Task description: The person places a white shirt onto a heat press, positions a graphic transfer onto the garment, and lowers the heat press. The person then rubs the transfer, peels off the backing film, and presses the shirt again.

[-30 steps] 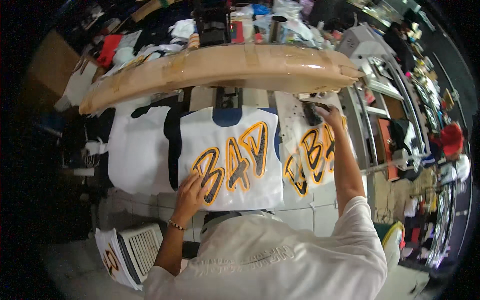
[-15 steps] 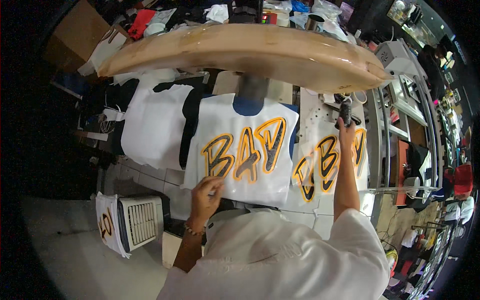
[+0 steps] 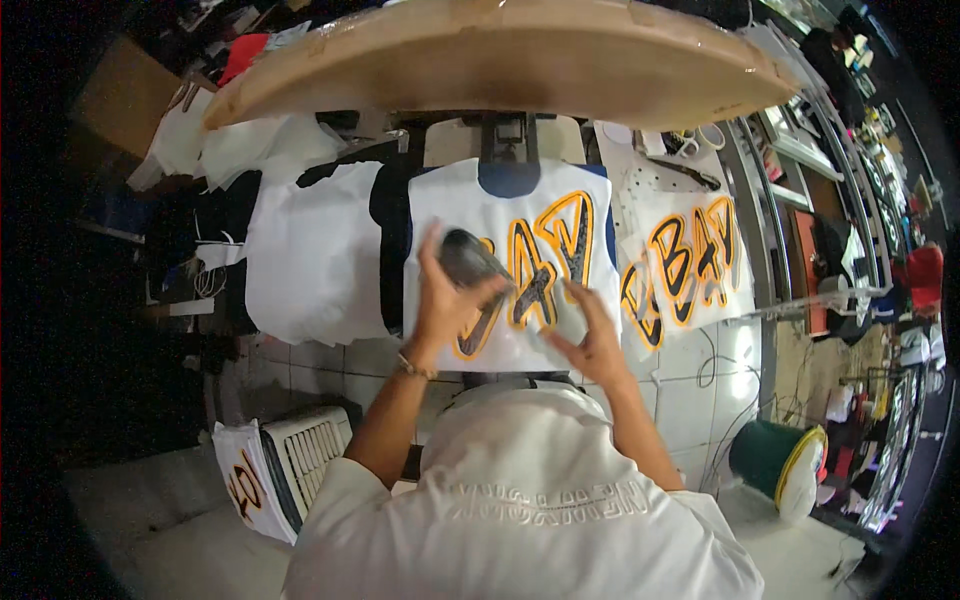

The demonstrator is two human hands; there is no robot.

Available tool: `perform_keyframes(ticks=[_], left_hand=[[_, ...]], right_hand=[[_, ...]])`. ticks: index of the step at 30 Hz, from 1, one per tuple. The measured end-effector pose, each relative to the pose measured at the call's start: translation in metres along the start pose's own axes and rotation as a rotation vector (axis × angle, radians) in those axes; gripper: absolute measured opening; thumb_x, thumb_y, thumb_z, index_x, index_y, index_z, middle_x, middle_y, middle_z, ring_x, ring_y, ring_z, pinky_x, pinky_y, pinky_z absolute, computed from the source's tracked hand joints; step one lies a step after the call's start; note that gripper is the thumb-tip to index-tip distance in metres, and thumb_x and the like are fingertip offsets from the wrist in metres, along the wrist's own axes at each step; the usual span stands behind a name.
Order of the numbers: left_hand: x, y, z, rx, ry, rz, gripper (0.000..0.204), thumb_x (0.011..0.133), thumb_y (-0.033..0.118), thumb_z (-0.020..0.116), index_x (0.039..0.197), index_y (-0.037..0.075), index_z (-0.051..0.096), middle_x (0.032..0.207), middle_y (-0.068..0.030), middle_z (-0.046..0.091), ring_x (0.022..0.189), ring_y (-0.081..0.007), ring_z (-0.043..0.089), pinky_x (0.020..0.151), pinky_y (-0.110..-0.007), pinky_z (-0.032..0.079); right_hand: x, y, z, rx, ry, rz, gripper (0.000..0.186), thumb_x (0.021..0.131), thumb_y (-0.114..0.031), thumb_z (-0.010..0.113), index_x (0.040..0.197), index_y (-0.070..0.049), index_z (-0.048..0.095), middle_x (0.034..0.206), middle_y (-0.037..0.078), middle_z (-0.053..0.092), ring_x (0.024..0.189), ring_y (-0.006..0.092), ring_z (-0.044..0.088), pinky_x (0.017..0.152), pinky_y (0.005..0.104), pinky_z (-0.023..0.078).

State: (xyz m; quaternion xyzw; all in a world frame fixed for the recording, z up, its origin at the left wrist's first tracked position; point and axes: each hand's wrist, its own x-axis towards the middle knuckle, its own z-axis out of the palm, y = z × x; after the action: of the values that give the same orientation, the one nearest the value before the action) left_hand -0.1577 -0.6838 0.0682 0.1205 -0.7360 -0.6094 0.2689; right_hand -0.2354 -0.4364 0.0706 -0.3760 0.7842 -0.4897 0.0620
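A white shirt panel (image 3: 530, 345) with large black-and-orange lettering lies flat in front of me, over a dark blue surface that shows at its neck and sides. Above its left part, my left hand (image 3: 440, 305) is closed around a dark rounded object (image 3: 470, 255); blur hides its exact kind. My right hand (image 3: 592, 340) is over the panel's lower right, fingers apart, with nothing in it. To the right lies a clear sheet (image 3: 690, 270) with similar black-and-orange lettering.
A big brown taped curved panel (image 3: 500, 70) spans the far side. Another white shirt panel (image 3: 310, 260) lies on black at the left. Metal rails (image 3: 765, 200) stand at the right. A green bin (image 3: 765, 455) is at the lower right, a white crate (image 3: 305, 445) at the lower left.
My right hand has come back from the far right to the panel. The dark object from its grasp now appears in my left hand, which has moved up and right. The view has shifted.
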Motion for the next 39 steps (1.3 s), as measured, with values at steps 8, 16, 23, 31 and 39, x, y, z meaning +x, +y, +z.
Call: perform_keyframes(ticks=[8, 16, 23, 31, 39], left_hand=[[-0.013, -0.022, -0.040, 0.645, -0.559, 0.233, 0.060, 0.073, 0.015, 0.083, 0.128, 0.008, 0.059, 0.123, -0.0175, 0.063, 0.110, -0.0369, 0.063, 0.092, -0.043, 0.053], [-0.019, 0.011, -0.042, 0.643, -0.438, 0.366, 0.033, 0.075, 0.015, 0.078, 0.107, 0.015, 0.068, 0.108, -0.0135, 0.069, 0.099, -0.0352, 0.067, 0.081, -0.043, 0.056], [-0.037, -0.037, -0.069, 0.562, 0.008, 0.206, 0.036, 0.074, 0.009, 0.078, 0.107, 0.011, 0.066, 0.110, -0.0135, 0.066, 0.098, -0.0343, 0.067, 0.085, -0.044, 0.056], [-0.019, -0.008, -0.045, 0.557, -0.390, 0.148, 0.034, 0.071, 0.013, 0.084, 0.099, 0.008, 0.066, 0.113, -0.0120, 0.068, 0.101, -0.0325, 0.067, 0.088, -0.041, 0.055], [-0.003, -0.014, 0.037, 0.602, -0.643, 0.597, 0.030, 0.076, 0.013, 0.077, 0.104, 0.011, 0.068, 0.110, -0.0116, 0.070, 0.103, -0.0320, 0.067, 0.088, -0.042, 0.055]], right_hand=[[-0.019, 0.097, -0.008, -0.157, 0.383, 0.343, 0.070, 0.080, -0.030, 0.082, 0.139, -0.004, 0.052, 0.125, 0.024, 0.058, 0.115, 0.0361, 0.057, 0.099, 0.0445, 0.045], [-0.022, 0.112, -0.008, 0.377, 0.190, 0.722, 0.064, 0.091, -0.035, 0.073, 0.136, 0.005, 0.051, 0.117, 0.019, 0.067, 0.100, 0.0238, 0.065, 0.088, 0.0341, 0.051], [-0.025, 0.104, -0.013, 0.484, 0.147, 0.803, 0.083, 0.089, -0.043, 0.075, 0.145, 0.007, 0.041, 0.132, 0.021, 0.060, 0.115, 0.0252, 0.061, 0.098, 0.0357, 0.048], [-0.032, 0.141, -0.011, 0.601, 0.148, 0.875, 0.098, 0.089, -0.053, 0.072, 0.152, 0.008, 0.029, 0.147, 0.022, 0.048, 0.137, 0.0285, 0.045, 0.111, 0.0347, 0.037], [-0.031, 0.105, -0.026, 0.627, 0.152, 0.868, 0.055, 0.099, -0.040, 0.062, 0.137, -0.001, 0.055, 0.124, 0.010, 0.065, 0.113, 0.0173, 0.059, 0.096, 0.0305, 0.047]])
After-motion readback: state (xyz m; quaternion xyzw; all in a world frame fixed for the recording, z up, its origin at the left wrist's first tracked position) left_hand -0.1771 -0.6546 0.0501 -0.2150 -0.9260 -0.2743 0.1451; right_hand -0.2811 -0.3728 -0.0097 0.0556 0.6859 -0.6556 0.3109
